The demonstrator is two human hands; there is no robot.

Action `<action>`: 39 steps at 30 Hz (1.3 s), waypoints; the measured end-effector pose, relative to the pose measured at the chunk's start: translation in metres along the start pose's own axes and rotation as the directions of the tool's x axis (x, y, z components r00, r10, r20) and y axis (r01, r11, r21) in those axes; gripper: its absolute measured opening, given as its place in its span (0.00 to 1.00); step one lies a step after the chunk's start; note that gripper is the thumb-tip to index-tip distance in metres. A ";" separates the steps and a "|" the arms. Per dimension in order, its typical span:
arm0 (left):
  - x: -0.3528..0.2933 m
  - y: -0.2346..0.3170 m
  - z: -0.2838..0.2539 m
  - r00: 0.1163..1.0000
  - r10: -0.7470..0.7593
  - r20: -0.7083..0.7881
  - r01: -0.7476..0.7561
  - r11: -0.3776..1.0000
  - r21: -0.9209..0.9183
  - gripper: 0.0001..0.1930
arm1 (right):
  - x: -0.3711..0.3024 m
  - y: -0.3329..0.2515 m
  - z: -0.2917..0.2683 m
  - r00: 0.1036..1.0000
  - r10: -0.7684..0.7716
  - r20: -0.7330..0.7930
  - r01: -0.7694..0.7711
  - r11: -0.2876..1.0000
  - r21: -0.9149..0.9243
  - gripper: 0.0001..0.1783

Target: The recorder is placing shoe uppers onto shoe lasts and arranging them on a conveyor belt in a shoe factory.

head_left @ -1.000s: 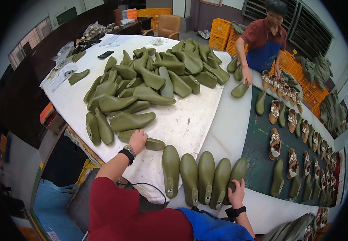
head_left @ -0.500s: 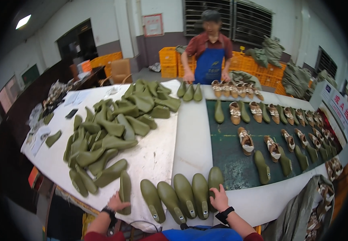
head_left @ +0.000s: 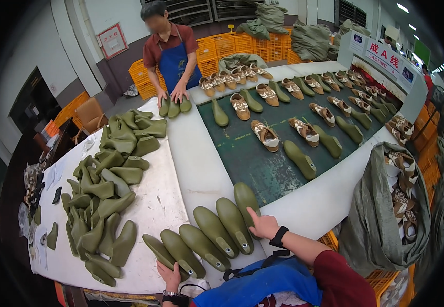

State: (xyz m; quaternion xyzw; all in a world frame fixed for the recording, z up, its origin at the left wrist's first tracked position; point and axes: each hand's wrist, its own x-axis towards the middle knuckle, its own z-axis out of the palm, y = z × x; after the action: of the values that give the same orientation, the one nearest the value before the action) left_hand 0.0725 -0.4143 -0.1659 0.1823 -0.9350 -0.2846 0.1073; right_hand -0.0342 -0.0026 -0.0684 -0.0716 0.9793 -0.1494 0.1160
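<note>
On white table (head_left: 196, 166): lasts (head_left: 204, 247)
By wall (head_left: 127, 15): orange crates (head_left: 224, 46)
Left hand (head_left: 168, 277): half-open, touching last
Right hand (head_left: 266, 226): likewise

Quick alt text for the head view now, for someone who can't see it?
A person's left hand and right hand touch opposite ends of a row of six green shoe lasts. A heap of lasts lies left; beyond, brown shoes and lasts line a dark green surface, and a co-worker touches three lasts.

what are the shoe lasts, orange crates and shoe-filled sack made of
Shoe lasts: probably hard plastic, satin, with soft highlights. Orange crates: likely moulded plastic, fairly matt, with uniform latticework. Shoe-filled sack: perhaps woven plastic or cloth, dull, with stiff creases.
</note>
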 end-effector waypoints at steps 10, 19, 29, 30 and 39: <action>-0.028 0.102 -0.011 0.999 -0.028 0.031 0.026 0.998 0.050 0.45 | 0.027 0.065 -0.016 0.942 0.217 0.255 -0.318 0.339 0.886 0.29; -0.038 0.099 -0.007 0.996 -0.048 -0.074 0.046 0.999 -0.026 0.37 | 0.107 0.118 -0.020 0.919 0.148 -0.365 0.220 0.574 0.789 0.28; -0.022 0.106 -0.011 0.996 -0.079 -0.033 0.077 0.995 -0.056 0.33 | 0.170 0.089 -0.005 0.976 0.198 -0.092 -0.196 0.980 0.034 0.42; -0.020 0.106 -0.007 0.995 -0.073 -0.062 0.069 0.995 -0.067 0.33 | 0.172 0.093 -0.007 0.981 0.187 -0.050 -0.186 0.982 0.028 0.43; -0.034 0.105 -0.006 0.997 -0.056 -0.047 0.053 0.996 -0.069 0.33 | 0.108 0.115 -0.019 0.964 0.251 0.091 -0.265 0.939 0.217 0.42</action>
State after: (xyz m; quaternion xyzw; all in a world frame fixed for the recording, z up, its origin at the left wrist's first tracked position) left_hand 0.0757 -0.3224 -0.1045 0.2110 -0.9165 -0.3146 0.1285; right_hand -0.1551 0.0928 -0.1086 0.0665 0.9526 -0.2416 0.1723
